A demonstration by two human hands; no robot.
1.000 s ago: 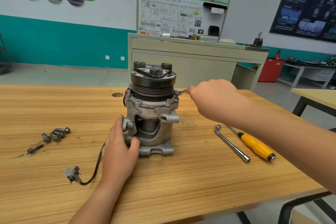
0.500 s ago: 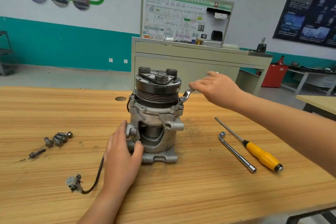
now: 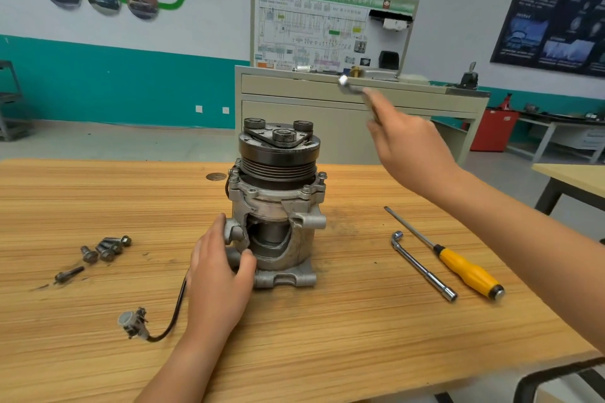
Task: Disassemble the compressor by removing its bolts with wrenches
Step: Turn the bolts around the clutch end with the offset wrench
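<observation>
wrench (image 3: 352, 87) aloft, left grip (image 3: 219, 271) on compressor (image 3: 278, 203)

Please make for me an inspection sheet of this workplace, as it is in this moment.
Surface: wooden table, dark grime beside the compressor.
Job's things: compressor upright, flange bolts in place; wrench in the air, apart from it; removed bolts grouped at left; L-shaped socket wrench idle at right.
Clutter: yellow screwdriver at right.
Grippers: left hand grips the compressor's lower body; right hand holds the wrench.
Cables: black cable with connector lies on the table.
Surroundings: cabinet with wiring board behind; red bin.
</observation>
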